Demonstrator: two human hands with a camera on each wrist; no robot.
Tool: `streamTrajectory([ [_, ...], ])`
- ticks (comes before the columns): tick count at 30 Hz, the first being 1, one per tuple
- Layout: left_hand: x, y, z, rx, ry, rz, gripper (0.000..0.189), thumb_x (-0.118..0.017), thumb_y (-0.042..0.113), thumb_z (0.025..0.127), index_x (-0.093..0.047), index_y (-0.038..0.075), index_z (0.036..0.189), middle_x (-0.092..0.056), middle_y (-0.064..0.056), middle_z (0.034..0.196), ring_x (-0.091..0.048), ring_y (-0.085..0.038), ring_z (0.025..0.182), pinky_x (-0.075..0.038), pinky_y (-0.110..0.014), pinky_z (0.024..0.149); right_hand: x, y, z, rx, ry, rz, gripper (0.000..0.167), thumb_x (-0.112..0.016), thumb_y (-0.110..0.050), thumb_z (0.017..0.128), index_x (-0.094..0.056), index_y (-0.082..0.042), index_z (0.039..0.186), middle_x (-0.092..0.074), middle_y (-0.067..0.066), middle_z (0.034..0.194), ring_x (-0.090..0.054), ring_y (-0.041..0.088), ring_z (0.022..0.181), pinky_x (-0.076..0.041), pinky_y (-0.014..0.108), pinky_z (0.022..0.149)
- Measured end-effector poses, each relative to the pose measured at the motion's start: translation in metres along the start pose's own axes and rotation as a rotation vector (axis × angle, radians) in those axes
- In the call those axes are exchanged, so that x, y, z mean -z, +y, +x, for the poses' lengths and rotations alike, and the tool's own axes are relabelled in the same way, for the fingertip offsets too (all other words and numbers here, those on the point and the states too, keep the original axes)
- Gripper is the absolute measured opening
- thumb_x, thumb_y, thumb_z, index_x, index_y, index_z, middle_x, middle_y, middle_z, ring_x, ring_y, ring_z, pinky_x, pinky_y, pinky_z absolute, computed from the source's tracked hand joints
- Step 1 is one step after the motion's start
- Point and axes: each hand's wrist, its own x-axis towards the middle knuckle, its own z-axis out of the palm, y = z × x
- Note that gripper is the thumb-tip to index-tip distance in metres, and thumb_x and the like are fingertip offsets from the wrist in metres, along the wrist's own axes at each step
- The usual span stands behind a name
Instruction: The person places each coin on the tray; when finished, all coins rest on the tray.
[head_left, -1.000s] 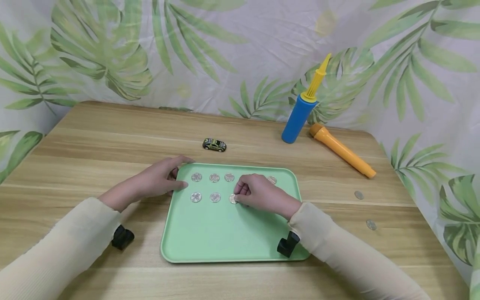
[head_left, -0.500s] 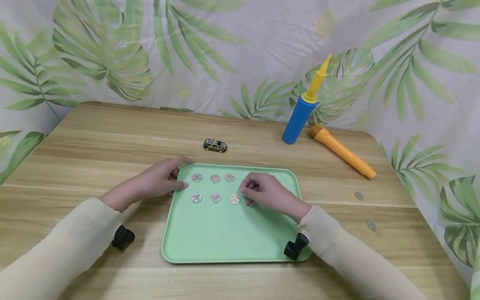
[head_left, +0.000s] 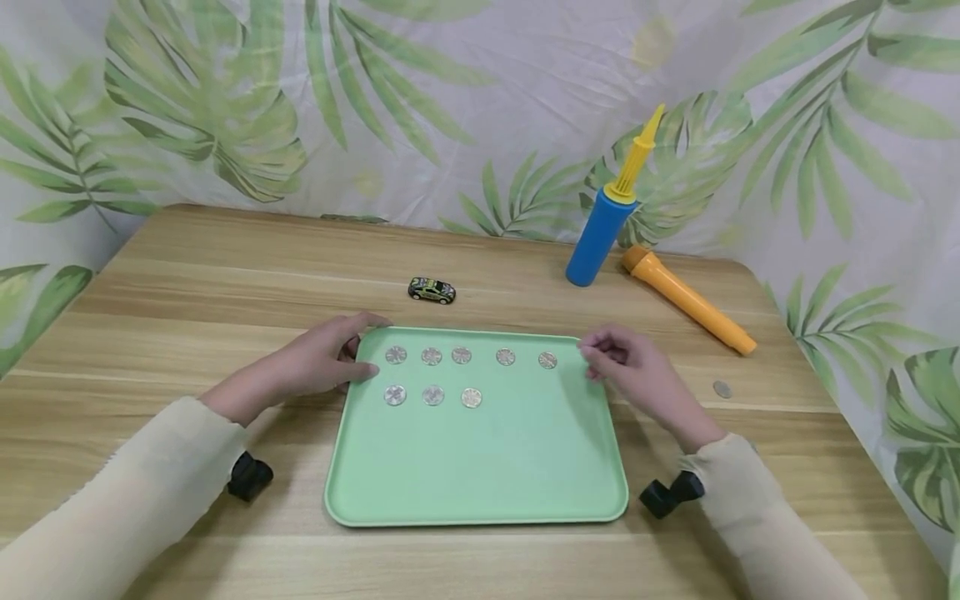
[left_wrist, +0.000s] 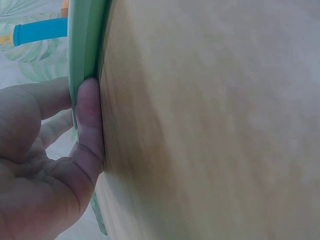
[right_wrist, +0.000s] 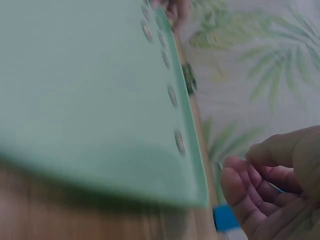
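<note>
A light green tray (head_left: 480, 458) lies on the wooden table. Silver coins lie on it in two rows: several along the far side, including one coin (head_left: 547, 360) near the right corner, and three nearer, ending with one coin (head_left: 471, 397). My left hand (head_left: 322, 354) grips the tray's far left corner, its thumb and fingers pinching the rim in the left wrist view. Over the tray's far right corner hovers my right hand (head_left: 630, 367), its fingers loosely curled. Nothing shows between its fingertips (right_wrist: 235, 182) in the right wrist view.
Right of the tray, a loose coin (head_left: 722, 389) lies on the table (head_left: 225, 258). Behind the tray stands a small toy car (head_left: 432, 290). A blue and yellow balloon pump (head_left: 600, 233) and an orange toy microphone (head_left: 690, 300) are at the back right.
My right hand has let go of the nearer row's third coin and moved right to the tray's edge. Its sleeve now hides one table coin. My left hand keeps its place.
</note>
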Motion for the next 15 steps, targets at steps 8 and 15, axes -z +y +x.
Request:
streamTrajectory([
  [8, 0.002, 0.001, 0.0, -0.022, 0.007, 0.029, 0.066, -0.069, 0.007, 0.099, -0.039, 0.0, 0.157, -0.056, -0.012, 0.092, -0.057, -0.019, 0.08, -0.054, -0.028, 0.062, 0.052, 0.042, -0.027, -0.018, 0.175, -0.26, 0.022, -0.063, -0.017, 0.105, -0.069, 0.002, 0.115, -0.072, 0.017, 0.102, -0.059, 0.003, 0.081, -0.051, 0.018, 0.066],
  [15, 0.0, 0.002, -0.001, 0.017, -0.003, 0.017, 0.065, -0.068, 0.006, 0.099, -0.039, 0.003, 0.158, -0.059, -0.014, 0.096, -0.058, -0.02, 0.081, -0.054, -0.03, 0.06, 0.079, 0.075, -0.045, -0.069, 0.214, -0.41, 0.027, -0.063, -0.016, 0.105, -0.064, 0.008, 0.118, -0.068, 0.025, 0.107, -0.067, 0.024, 0.088, -0.055, 0.025, 0.07],
])
